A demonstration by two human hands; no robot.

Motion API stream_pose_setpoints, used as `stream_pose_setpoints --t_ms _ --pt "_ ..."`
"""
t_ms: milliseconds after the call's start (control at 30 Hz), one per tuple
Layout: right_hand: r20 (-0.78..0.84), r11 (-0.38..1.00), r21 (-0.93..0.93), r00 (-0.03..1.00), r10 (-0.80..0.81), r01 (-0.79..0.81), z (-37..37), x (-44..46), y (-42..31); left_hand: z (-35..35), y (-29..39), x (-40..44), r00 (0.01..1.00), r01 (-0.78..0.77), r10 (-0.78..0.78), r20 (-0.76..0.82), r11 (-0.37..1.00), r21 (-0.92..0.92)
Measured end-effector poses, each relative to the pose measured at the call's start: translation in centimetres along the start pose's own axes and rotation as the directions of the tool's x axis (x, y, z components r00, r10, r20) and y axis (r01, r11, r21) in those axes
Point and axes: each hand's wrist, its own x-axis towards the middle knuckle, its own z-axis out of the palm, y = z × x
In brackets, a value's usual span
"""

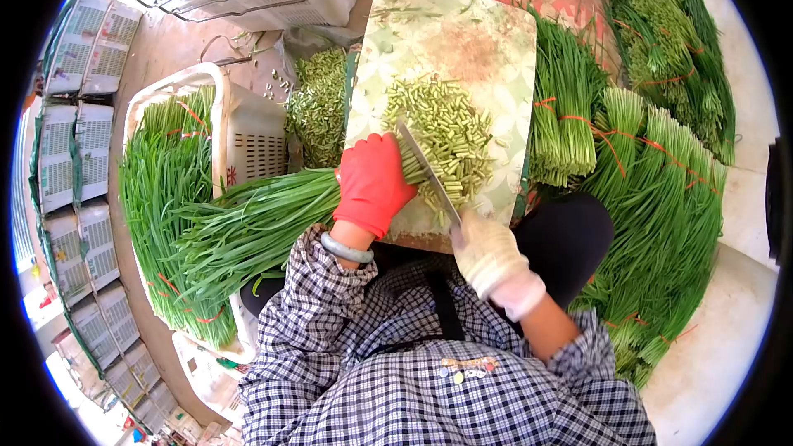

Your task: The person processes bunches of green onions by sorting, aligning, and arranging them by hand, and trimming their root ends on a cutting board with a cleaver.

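Observation:
My left hand point(376, 184), in a red glove, is closed around a bunch of garlic chives point(264, 211) whose long green leaves trail left over a white crate. The stem ends point right, onto a pale cutting board point(504, 74). In a whitish glove, my right hand point(487, 256) grips the handle of a knife point(429, 173). Its blade slants up and left across the board, close beside the red glove and the stem ends. Short chopped stem pieces point(454, 132) lie heaped on the board around the blade. The knife handle is mostly hidden in my fingers.
A white crate point(219, 124) of tied chives stands at left. Chopped pieces point(320, 91) fill a heap left of the board. Tied chive bundles point(652, 198) lie at right, with more bundles point(673, 41) behind. Stacked crates point(78, 132) line the far left; another white crate point(330, 0) stands behind.

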Motion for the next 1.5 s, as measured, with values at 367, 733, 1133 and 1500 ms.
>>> stream_pose_setpoints --t_ms 367,733,1133,1500 --pt "0.180 0.994 0.014 0.978 0.104 -0.108 2.1 4.0 1.1 0.3 -0.1 -0.3 0.999 -0.028 0.026 0.043 0.999 0.031" --pt "0.150 0.992 -0.127 0.988 0.023 -0.004 3.2 5.7 0.2 0.1 -0.8 0.6 0.997 -0.022 0.023 0.068 1.000 -0.004" --pt "-0.076 0.890 0.422 0.985 -0.152 0.170 -0.4 3.4 -0.6 -16.8 4.9 -14.4 0.804 -0.565 0.562 -0.193 0.824 0.043" --pt "0.032 -0.116 0.987 0.836 -0.547 -0.114 -3.4 -2.2 -2.8 -9.0 -1.8 -23.7 0.811 -0.369 -0.005 -0.585 0.772 -0.518"
